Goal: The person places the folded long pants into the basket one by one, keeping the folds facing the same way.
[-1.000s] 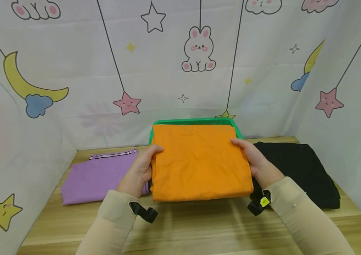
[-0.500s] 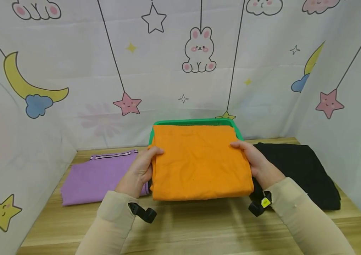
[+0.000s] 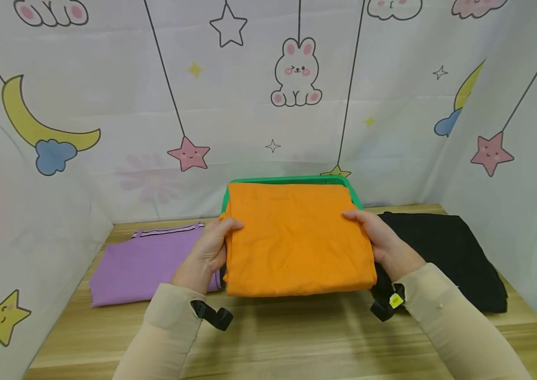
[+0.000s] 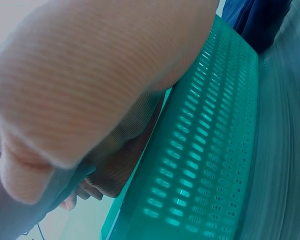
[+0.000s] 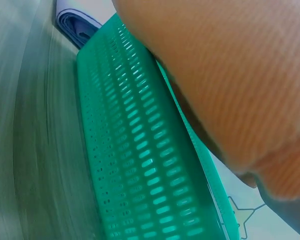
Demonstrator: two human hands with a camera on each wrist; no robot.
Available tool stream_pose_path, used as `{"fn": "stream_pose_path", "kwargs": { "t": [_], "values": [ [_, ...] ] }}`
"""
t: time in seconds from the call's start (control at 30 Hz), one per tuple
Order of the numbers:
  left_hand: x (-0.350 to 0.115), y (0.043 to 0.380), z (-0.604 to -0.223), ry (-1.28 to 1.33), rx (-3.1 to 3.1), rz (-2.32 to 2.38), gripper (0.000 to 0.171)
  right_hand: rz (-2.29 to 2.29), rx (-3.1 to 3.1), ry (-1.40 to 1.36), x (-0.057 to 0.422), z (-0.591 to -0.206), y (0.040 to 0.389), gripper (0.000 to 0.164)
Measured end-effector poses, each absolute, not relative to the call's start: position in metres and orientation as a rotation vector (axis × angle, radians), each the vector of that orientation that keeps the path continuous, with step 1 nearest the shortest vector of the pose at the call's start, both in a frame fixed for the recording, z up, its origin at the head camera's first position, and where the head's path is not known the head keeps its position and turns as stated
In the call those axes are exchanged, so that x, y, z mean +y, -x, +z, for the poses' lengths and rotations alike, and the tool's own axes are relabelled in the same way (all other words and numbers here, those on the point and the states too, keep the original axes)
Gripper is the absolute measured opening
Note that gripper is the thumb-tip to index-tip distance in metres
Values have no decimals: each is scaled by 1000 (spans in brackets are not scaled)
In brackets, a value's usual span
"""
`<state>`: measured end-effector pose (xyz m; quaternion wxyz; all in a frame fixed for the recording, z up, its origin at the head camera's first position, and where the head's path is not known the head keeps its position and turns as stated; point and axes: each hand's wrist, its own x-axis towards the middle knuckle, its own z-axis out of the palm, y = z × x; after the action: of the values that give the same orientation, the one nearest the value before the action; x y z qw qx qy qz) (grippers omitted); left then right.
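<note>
A folded orange cloth (image 3: 297, 240) is spread flat between both hands in the head view, its front edge a thick soft fold. My left hand (image 3: 208, 254) pinches its left side, thumb on top and fingers underneath. On the opposite side my right hand (image 3: 389, 245) grips the cloth the same way. Beneath and behind it stands a green perforated basket (image 3: 292, 180), mostly covered in the head view. Both wrist views show the basket's slotted wall (image 4: 195, 145) close below the hands. The fingers under the cloth are hidden in the head view.
A folded purple cloth (image 3: 147, 266) with a striped band lies to the left on the wooden table (image 3: 292, 343). To the right lies a folded black cloth (image 3: 449, 258). A white printed curtain (image 3: 249, 116) encloses the table at the back and sides.
The orange cloth has risen very slightly, so a little less of the basket's inside shows behind it. Both hands keep their hold.
</note>
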<state>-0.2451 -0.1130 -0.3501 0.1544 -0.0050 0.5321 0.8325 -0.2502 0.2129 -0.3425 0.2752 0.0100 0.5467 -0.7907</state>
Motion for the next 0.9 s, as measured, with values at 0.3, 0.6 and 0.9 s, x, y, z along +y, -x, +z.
{"fn": "stream_pose_path", "kwargs": {
  "t": [0.3,0.6,0.9],
  "values": [
    [-113,247,-350,12,1518,2410,30,-2116,1502,-44,214,-341,250,34],
    [-114,247,-348,-11,1518,2381,33,-2126,1504,-34,213,-340,249,35],
    [-116,249,-350,-42,1516,2356,29,-2136,1527,22,210,-340,248,31]
  ]
}}
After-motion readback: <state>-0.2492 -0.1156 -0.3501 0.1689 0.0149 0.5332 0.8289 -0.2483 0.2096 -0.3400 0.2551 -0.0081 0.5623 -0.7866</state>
